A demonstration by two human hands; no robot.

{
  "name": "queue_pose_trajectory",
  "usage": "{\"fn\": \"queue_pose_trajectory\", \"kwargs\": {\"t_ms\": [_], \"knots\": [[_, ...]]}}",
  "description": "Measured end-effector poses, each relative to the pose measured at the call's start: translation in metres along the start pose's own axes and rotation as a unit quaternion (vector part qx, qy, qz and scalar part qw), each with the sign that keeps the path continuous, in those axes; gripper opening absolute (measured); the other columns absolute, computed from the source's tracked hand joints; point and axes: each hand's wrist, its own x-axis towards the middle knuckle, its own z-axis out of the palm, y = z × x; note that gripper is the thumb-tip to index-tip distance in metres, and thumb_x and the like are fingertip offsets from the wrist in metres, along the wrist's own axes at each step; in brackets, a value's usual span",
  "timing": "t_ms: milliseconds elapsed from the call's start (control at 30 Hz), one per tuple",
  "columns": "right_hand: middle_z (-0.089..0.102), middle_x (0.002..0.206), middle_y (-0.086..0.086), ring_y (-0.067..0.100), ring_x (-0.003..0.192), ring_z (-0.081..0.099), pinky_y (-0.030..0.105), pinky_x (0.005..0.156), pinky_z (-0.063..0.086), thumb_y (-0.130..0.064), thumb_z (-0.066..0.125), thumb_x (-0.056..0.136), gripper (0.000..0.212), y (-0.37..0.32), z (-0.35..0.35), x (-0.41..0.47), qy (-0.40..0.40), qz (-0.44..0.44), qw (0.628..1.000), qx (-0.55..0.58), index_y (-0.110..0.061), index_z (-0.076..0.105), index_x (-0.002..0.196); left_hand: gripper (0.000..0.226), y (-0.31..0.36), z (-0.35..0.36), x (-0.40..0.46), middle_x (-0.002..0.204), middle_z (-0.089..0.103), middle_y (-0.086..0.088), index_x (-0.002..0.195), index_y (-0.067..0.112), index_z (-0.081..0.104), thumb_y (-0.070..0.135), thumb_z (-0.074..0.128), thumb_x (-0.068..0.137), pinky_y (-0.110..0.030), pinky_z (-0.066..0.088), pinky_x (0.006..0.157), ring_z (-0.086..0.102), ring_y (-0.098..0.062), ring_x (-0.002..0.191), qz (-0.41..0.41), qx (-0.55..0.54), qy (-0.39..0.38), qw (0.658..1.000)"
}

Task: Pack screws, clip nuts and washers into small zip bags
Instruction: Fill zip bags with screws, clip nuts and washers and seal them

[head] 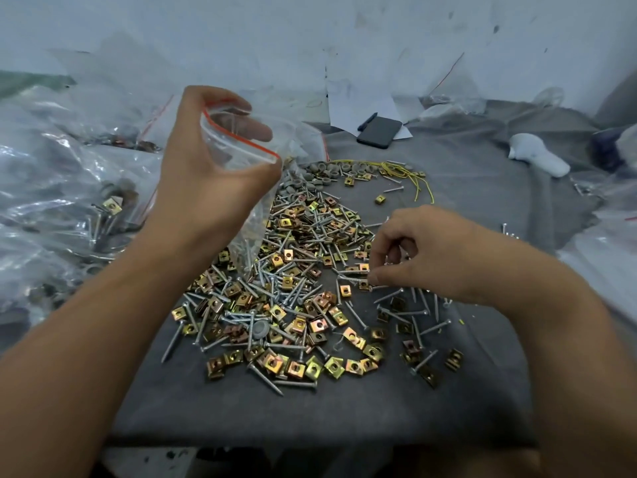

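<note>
- Hardware covers the middle of the grey cloth: screws lying in every direction, brass-coloured clip nuts mixed among them, and grey washers heaped toward the far edge.
- Left hand grips a small zip bag above the pile's left part, fingers curled round its open, red-edged mouth; the bag hangs long axis downward, a few screws standing inside its bottom.
- Right hand rests low over the pile's right part, fingertips pinching a clip nut on the cloth.
- Filled bags crowd the left edge; a phone lies at the far edge.
</note>
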Motion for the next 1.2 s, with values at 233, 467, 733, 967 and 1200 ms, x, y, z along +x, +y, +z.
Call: {"fn": "queue_pose_trajectory", "kwargs": {"t_ms": [233,467,733,967,1200], "knots": [[0.064,0.078,-0.009,0.001,0.067,0.054,0.020,0.057,0.038,-0.042,0.084,0.083,0.012,-0.012,0.002,0.003,0.055,-0.016,0.998,-0.015,-0.034,0.076,0.082,0.054,-0.001,0.002,0.002,0.118,0.071,-0.010,0.135,0.003,0.049,-0.004,0.076,0.088,-0.025,0.056,0.089,0.069,-0.021,0.109,-0.007,-0.010,0.004,1.000],[0.063,0.086,-0.016,0.010,0.086,0.062,0.038,0.078,0.058,-0.040,0.082,0.086,0.014,-0.020,0.012,0.014,0.039,0.029,0.992,-0.112,-0.045,0.071,0.079,0.053,-0.002,0.002,0.002,0.117,0.072,-0.009,0.133,0.006,0.051,-0.003,0.077,0.087,-0.037,0.057,0.093,0.069,-0.024,0.108,-0.006,-0.015,-0.003,1.000],[0.064,0.092,-0.012,0.016,0.089,0.063,0.041,0.081,0.059,-0.041,0.078,0.085,0.012,-0.025,0.015,0.013,0.056,0.010,0.985,-0.164,-0.043,0.070,0.076,0.053,-0.002,0.002,0.001,0.115,0.072,-0.008,0.131,0.010,0.052,0.003,0.079,0.085,-0.041,0.057,0.097,0.069,-0.021,0.110,-0.005,-0.033,-0.011,0.999],[0.067,0.088,-0.020,0.011,0.093,0.064,0.041,0.083,0.059,-0.037,0.075,0.087,0.011,-0.029,0.016,0.013,0.071,-0.015,0.988,-0.136,-0.047,0.071,0.085,0.054,-0.003,0.003,0.001,0.114,0.072,-0.006,0.130,0.011,0.054,-0.001,0.080,0.085,-0.015,0.054,0.080,0.070,-0.010,0.102,-0.018,-0.035,-0.020,0.999],[0.067,0.081,-0.022,0.006,0.083,0.062,0.034,0.073,0.058,-0.037,0.075,0.082,0.012,-0.031,0.018,0.010,0.055,0.006,0.988,-0.147,-0.041,0.065,0.078,0.052,-0.004,0.005,0.001,0.114,0.072,-0.004,0.129,0.014,0.055,0.002,0.081,0.085,-0.020,0.059,0.082,0.070,-0.011,0.103,-0.021,-0.035,-0.018,0.999]]}}
